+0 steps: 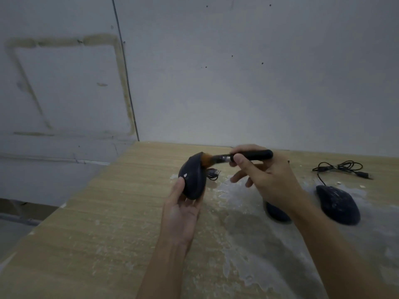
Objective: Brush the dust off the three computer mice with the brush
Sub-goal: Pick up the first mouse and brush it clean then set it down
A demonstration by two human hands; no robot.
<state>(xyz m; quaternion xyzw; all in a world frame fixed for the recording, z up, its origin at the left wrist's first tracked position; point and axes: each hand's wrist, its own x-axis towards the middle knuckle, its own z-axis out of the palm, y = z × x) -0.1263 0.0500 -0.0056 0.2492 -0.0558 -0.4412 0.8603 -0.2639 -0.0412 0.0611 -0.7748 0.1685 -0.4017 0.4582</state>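
My left hand holds a black computer mouse lifted above the wooden table, its back tilted toward me. My right hand grips a brush by its black handle, and the orange-brown bristles press on the top of the held mouse. A second black mouse lies on the table, partly hidden under my right wrist. A third black mouse rests further right, dusty, with its coiled cable behind it.
White dust covers the table's middle and right part. The held mouse's cable and USB plug hang behind it. A grey wall rises right behind the table. The table's left edge drops off toward the floor.
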